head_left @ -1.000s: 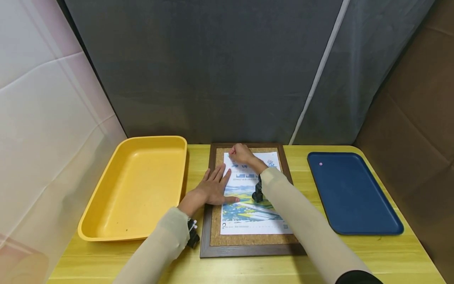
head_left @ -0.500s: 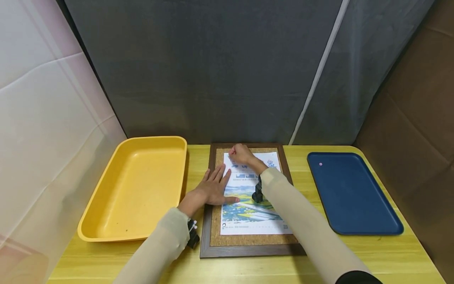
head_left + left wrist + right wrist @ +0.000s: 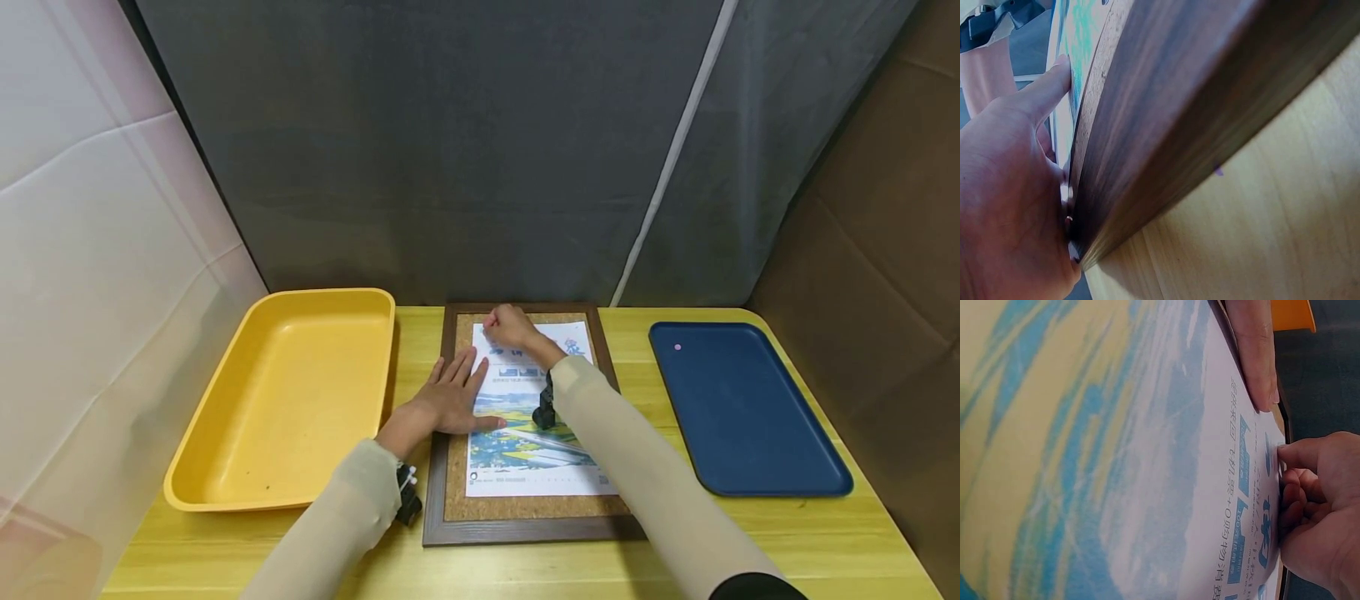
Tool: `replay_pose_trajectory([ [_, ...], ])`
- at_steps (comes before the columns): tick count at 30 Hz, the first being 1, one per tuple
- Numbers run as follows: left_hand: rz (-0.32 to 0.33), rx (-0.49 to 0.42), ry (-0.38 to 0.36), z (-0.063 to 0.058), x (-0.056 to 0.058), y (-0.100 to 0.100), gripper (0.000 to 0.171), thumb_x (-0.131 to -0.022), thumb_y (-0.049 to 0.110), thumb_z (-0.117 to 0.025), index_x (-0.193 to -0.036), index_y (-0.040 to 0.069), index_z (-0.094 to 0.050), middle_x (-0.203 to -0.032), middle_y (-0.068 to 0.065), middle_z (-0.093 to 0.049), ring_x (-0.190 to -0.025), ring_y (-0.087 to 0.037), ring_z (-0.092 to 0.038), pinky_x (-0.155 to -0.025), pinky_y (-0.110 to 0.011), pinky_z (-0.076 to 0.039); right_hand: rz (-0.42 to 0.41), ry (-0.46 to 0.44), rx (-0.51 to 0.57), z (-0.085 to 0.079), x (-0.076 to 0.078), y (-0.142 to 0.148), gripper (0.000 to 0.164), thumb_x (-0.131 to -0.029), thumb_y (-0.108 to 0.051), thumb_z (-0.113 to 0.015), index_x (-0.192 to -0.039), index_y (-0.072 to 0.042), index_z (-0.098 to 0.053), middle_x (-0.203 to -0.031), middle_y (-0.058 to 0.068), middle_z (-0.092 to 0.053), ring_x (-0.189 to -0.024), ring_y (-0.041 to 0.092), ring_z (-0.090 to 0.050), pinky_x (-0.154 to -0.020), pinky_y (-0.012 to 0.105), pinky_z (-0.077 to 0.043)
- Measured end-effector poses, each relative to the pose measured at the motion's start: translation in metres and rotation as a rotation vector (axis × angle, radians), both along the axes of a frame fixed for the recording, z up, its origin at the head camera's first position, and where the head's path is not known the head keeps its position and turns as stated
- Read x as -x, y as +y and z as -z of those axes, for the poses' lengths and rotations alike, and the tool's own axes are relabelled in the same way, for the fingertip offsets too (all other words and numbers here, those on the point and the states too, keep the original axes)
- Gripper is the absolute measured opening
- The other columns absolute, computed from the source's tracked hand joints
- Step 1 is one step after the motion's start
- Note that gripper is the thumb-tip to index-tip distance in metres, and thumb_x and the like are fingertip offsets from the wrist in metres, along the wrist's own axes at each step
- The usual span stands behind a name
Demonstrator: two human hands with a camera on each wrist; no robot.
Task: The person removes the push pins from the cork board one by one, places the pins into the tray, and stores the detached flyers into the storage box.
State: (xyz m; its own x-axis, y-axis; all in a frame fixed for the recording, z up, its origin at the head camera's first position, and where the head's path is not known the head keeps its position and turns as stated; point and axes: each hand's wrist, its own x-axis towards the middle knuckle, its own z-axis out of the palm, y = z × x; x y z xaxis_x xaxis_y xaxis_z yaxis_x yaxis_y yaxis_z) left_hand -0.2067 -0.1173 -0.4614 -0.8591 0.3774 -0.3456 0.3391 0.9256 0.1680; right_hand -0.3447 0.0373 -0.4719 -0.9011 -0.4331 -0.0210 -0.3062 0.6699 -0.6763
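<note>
A printed poster [image 3: 525, 481] lies on a cork board [image 3: 536, 507] with a brown wooden frame [image 3: 536, 532]. My left hand [image 3: 447, 404] rests with spread, straight fingers across the board's left side and the poster's left edge. In the left wrist view its thumb [image 3: 1054, 84] lies on the poster. At the poster's upper left corner, my right hand [image 3: 512, 327] has its fingers curled. In the right wrist view, a digit of the right hand [image 3: 1329, 506] presses against the paper near that corner. Whether something small sits under that fingertip is hidden.
A deep yellow tray [image 3: 281, 400] stands left of the board. To the right lies a shallow navy tray [image 3: 757, 408] with one small pink round piece [image 3: 678, 347] near its upper left corner. A dark grey backdrop [image 3: 435, 167] rises behind the wooden table [image 3: 480, 575].
</note>
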Motion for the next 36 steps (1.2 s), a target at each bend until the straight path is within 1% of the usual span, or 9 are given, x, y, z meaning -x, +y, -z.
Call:
replay_pose_trajectory([
  [6,0.001,-0.007,-0.003,0.000,0.001,0.000,0.114,-0.094,0.080,-0.052,-0.172,0.012,-0.005,-0.178,-0.014,0.010,-0.165,-0.032,0.008,-0.130,-0.059,0.003,0.001,0.004,0.010,0.001,0.001,0.001,0.014,-0.098,-0.006,-0.065,-0.102,0.003,-0.075,-0.094,0.011,-0.073,-0.078,0.015,-0.058,-0.071,0.024,-0.048],
  [20,0.009,0.001,-0.003,0.000,0.001,0.001,0.114,-0.094,0.080,-0.051,-0.172,0.013,-0.003,-0.178,-0.013,0.010,-0.165,-0.031,0.009,-0.130,-0.058,0.003,0.010,0.027,0.015,0.004,0.000,0.002,0.013,-0.098,-0.007,-0.065,-0.101,0.001,-0.075,-0.090,0.008,-0.072,-0.075,0.013,-0.056,-0.070,0.023,-0.046],
  [25,0.010,-0.001,-0.003,-0.001,0.002,0.000,0.113,-0.095,0.079,-0.052,-0.172,0.012,-0.004,-0.178,-0.014,0.009,-0.165,-0.032,0.008,-0.131,-0.058,0.001,-0.023,0.053,0.020,0.005,0.003,0.001,0.014,-0.097,-0.006,-0.065,-0.099,0.001,-0.076,-0.087,0.007,-0.072,-0.072,0.010,-0.055,-0.069,0.022,-0.045],
  [28,0.011,-0.009,-0.007,-0.001,0.002,-0.001,0.113,-0.095,0.080,-0.052,-0.172,0.012,-0.005,-0.178,-0.014,0.008,-0.165,-0.032,0.008,-0.130,-0.058,0.002,-0.039,0.046,0.037,0.004,0.003,0.001,0.013,-0.097,-0.006,-0.065,-0.099,0.001,-0.076,-0.086,0.006,-0.072,-0.072,0.010,-0.055,-0.069,0.022,-0.045],
  [29,0.011,-0.028,-0.004,0.004,0.004,-0.002,0.115,-0.093,0.083,-0.050,-0.172,0.012,-0.004,-0.178,-0.014,0.009,-0.165,-0.032,0.009,-0.130,-0.059,0.002,-0.039,0.041,0.044,0.004,0.003,0.001,0.013,-0.097,-0.006,-0.065,-0.099,0.001,-0.076,-0.086,0.006,-0.071,-0.072,0.010,-0.055,-0.069,0.021,-0.045],
  [30,0.012,-0.028,-0.010,0.004,0.005,-0.003,0.116,-0.093,0.084,-0.049,-0.172,0.012,-0.003,-0.178,-0.014,0.010,-0.165,-0.032,0.010,-0.130,-0.059,0.003,-0.039,0.035,0.052,0.004,0.003,0.001,0.013,-0.097,-0.006,-0.066,-0.099,0.001,-0.076,-0.086,0.006,-0.071,-0.072,0.009,-0.054,-0.069,0.021,-0.045],
  [32,0.013,-0.043,-0.007,0.008,0.007,-0.004,0.118,-0.092,0.086,-0.048,-0.172,0.011,-0.004,-0.178,-0.015,0.009,-0.165,-0.033,0.009,-0.130,-0.060,0.003,-0.040,0.024,0.063,0.004,0.002,0.002,0.013,-0.097,-0.006,-0.066,-0.099,0.002,-0.076,-0.085,0.005,-0.070,-0.072,0.010,-0.054,-0.068,0.021,-0.045],
  [35,0.012,-0.037,-0.005,0.009,0.007,-0.004,0.118,-0.092,0.086,-0.048,-0.172,0.012,-0.003,-0.178,-0.014,0.010,-0.165,-0.032,0.009,-0.130,-0.059,0.003,-0.047,0.020,0.073,0.005,0.002,0.003,0.013,-0.098,-0.006,-0.065,-0.100,0.002,-0.076,-0.085,0.005,-0.069,-0.072,0.009,-0.054,-0.068,0.021,-0.044],
  [36,0.012,-0.017,-0.007,0.004,0.006,-0.003,0.115,-0.093,0.083,-0.050,-0.172,0.012,-0.004,-0.178,-0.014,0.010,-0.165,-0.032,0.009,-0.130,-0.058,0.003,-0.050,0.020,0.075,0.005,0.002,0.004,0.013,-0.098,-0.006,-0.065,-0.100,0.002,-0.076,-0.085,0.005,-0.069,-0.072,0.009,-0.054,-0.069,0.021,-0.044],
])
